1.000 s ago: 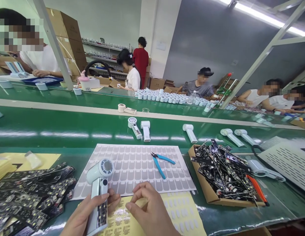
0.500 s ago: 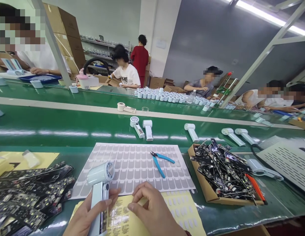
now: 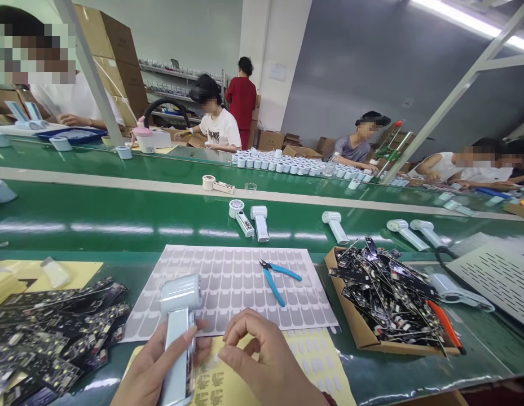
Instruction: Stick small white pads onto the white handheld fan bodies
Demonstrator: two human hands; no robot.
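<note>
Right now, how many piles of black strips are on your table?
2: one pile left of the held fan, another pile in the box at right. Others may be hidden.

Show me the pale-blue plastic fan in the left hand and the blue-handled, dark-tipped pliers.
Pale-blue plastic fan (image 3: 177, 326): head view, on its upper handle.
Blue-handled, dark-tipped pliers (image 3: 271, 286): head view, on the lower grip.

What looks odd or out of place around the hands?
The blue cutters lie open on the patterned sheet, covering part of its rows, and circuit boards are heaped crisscross in the cardboard box, some poking past its rim. No spill or clear damage shows.
</note>
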